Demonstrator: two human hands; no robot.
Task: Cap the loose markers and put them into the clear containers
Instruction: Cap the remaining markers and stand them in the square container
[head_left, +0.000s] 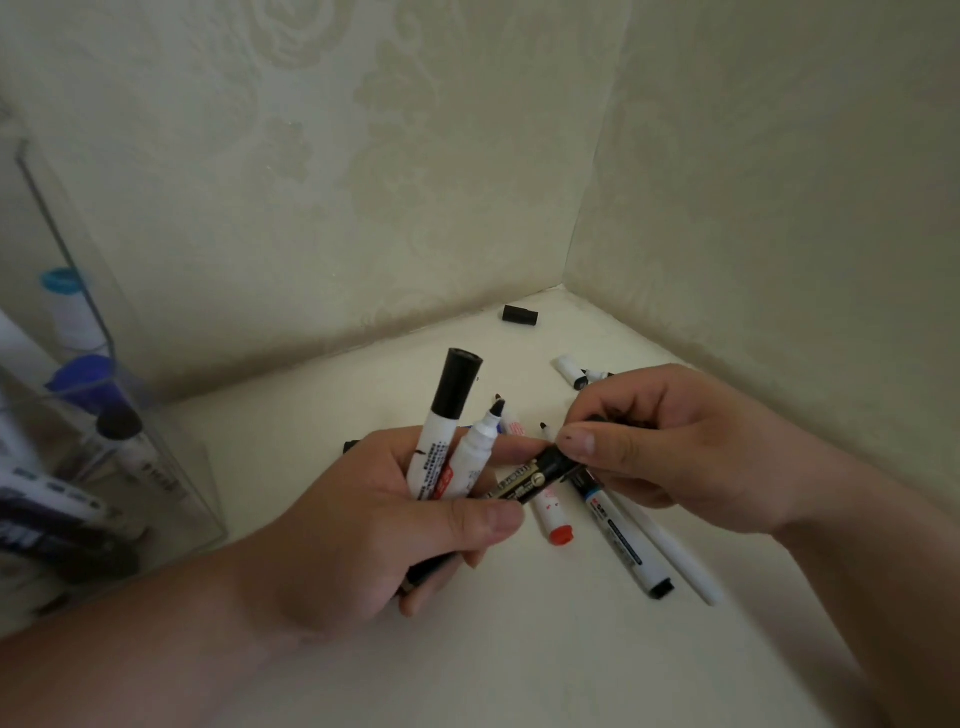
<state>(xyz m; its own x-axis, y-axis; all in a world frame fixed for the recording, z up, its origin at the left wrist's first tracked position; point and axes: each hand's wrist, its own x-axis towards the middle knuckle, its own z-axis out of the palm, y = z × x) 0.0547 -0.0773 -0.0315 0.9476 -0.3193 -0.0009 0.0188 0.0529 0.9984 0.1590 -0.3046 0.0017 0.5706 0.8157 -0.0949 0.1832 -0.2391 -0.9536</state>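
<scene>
Grip: right hand (670, 457) curled, its thumb and forefinger pinching the far end of a black-bodied marker (524, 480).
Support: left hand (363, 525) wrapped round a bundle of three, with the black-bodied marker lying crosswise under the thumb, a black-capped marker (447, 415) upright, and an uncapped marker (475, 452) beside it with its black tip bare.
Step in hand: judged to be capping the black-bodied marker; the fingers hide whether the cap is fully seated.
Table (519, 649): a red-ended marker (555, 522), a blue-banded marker (621, 535) and a plain white marker (680, 561) lie just beneath the hands. Another marker (574, 370) lies nearer the corner.
Loose cap: one black cap (520, 315) lies by the wall, well apart from the hands.
Clear container (171, 467): stands at the left, already holding several markers.
Next move: likely a firm push along the marker's axis until the cap seats. The bare-tipped marker then needs a cap, probably the one by the wall, before the bundle goes left into the container.
</scene>
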